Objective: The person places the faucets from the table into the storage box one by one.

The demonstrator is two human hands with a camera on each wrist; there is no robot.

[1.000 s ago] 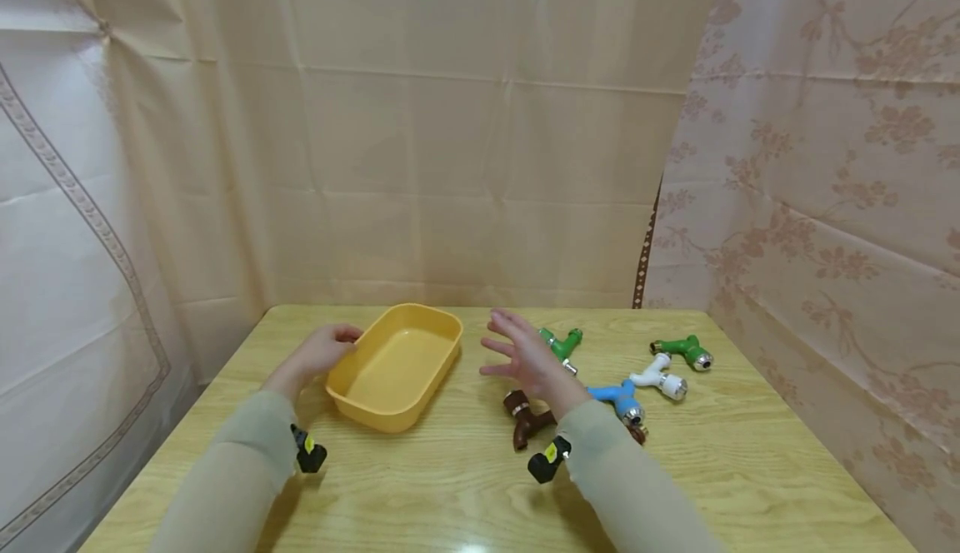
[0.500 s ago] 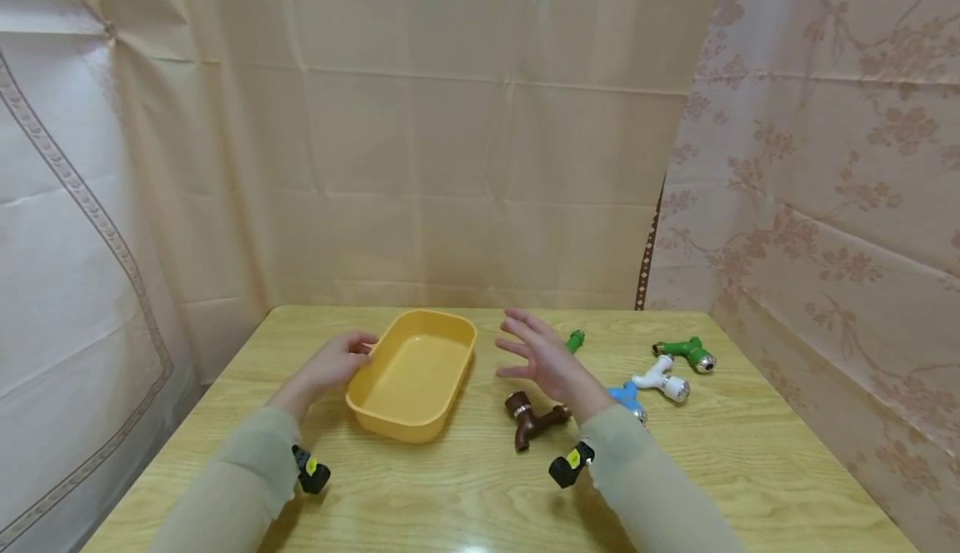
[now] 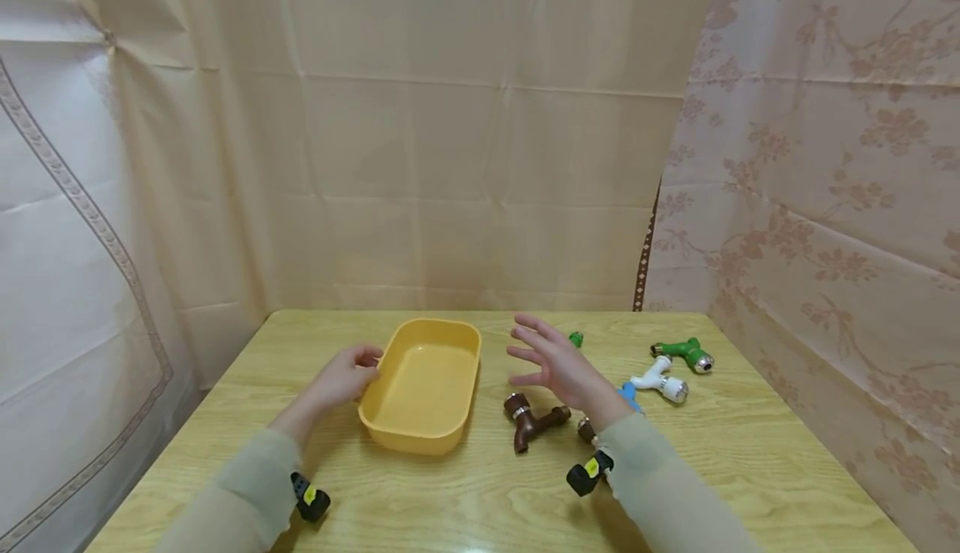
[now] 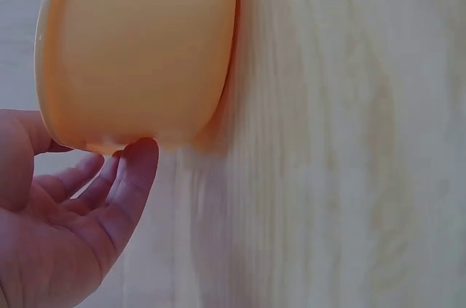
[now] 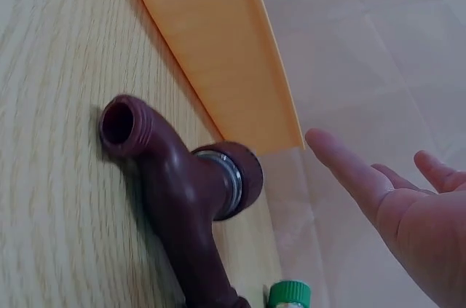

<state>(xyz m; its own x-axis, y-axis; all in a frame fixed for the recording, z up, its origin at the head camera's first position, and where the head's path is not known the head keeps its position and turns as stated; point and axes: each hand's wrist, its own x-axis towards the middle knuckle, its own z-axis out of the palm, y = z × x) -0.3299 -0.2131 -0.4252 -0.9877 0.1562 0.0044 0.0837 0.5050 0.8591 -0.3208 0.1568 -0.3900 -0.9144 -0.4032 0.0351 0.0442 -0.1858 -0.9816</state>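
Observation:
My left hand [image 3: 347,380] grips the left side of a yellow plastic basin [image 3: 422,445], thumb at the rim and fingers against the outer wall in the left wrist view. Nothing lies inside the basin. To its right, my right hand [image 3: 558,368] is held with fingers spread, holding nothing. Just below that hand lies a brown plastic tap [image 3: 531,424], seen large in the right wrist view. Behind the right hand and wrist, a green tap [image 3: 576,339], a blue tap [image 3: 628,396] and another brown piece [image 3: 587,430] are mostly hidden.
Further right on the wooden table [image 3: 750,470] lie a white tap [image 3: 662,381] and a green tap [image 3: 684,354], both with silvery ends. Beige curtains [image 3: 480,161] hang behind the table and at both sides.
The basin has slid to the right and slightly nearer with my left hand on it, turning a little straighter. My right hand has moved right, staying spread and covering more of the taps behind it.

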